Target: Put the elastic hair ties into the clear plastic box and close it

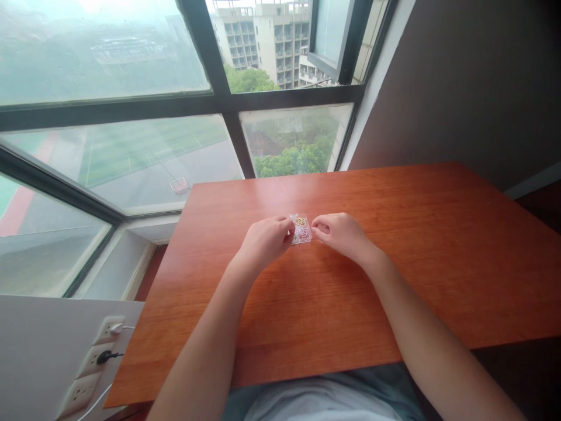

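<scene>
A small clear plastic box (pixel 310 238) with compartments lies on the wooden table. Gold-coloured rings (pixel 300 221) sit in its far part, and pale, pinkish-silver rings (pixel 302 233) lie nearer to me. My left hand (pixel 272 235) is closed at the box's left side, its curled fingers on that edge and covering part of it. Just off the right edge, my right hand (pixel 339 231) is closed, with thumb and fingertips brought together. Whatever is in that pinch, if anything, is too small to make out.
The reddish-brown table (pixel 429 234) stretches away to the right. Dark-framed windows (pixel 228 105) stand behind it and to the left. Wall sockets (pixel 92 359) with plugged-in cables are at the lower left. A grey wall (pixel 460 88) rises at the right.
</scene>
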Demonstrator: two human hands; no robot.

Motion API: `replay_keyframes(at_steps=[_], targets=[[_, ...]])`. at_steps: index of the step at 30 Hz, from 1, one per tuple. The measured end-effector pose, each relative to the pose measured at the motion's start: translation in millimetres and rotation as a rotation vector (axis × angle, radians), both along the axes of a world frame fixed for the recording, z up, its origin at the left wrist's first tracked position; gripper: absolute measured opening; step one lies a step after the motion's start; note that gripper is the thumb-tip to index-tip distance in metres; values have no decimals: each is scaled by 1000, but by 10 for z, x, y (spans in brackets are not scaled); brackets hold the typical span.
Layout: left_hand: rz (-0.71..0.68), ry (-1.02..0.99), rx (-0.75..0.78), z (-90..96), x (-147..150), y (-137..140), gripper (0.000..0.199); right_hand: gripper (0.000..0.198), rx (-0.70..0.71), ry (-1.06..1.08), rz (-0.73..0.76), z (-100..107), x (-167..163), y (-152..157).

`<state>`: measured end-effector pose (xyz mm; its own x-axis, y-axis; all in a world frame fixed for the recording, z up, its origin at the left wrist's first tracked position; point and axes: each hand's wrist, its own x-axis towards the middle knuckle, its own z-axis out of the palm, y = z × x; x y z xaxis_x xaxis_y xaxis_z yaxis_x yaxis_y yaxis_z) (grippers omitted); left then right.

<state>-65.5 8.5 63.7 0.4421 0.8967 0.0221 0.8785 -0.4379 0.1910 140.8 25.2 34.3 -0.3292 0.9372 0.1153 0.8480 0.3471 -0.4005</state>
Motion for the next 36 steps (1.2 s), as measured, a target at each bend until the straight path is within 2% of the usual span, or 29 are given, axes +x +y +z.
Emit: replay_keyframes(at_steps=[5,14,19,23,26,30,32,36], targets=[[2,-20,11,-24,53,1,22,19,-67,-49,18,3,-23,-21],[-35,-33,34,-124,109,30,20,20,-74,-57,26,18,-25,-17],[38,-86,48,-123,5,63,18,21,-62,-54,20,20,-12,-24],[131,-205,78,-161,-136,120,19,22,-64,-62,-3,11,35,-5],[173,-352,75,-257,-222,184,29,23,-72,-84,-51,21,97,25],[121,-568,-86,-438,-283,272,56,25,-76,-137,-194,52,201,69],[66,-589,-134,-515,-296,306,69,26,-103,-173,-282,57,265,95],[25,-502,-90,-582,-309,345,82,28,-174,-246,-425,37,393,145]])
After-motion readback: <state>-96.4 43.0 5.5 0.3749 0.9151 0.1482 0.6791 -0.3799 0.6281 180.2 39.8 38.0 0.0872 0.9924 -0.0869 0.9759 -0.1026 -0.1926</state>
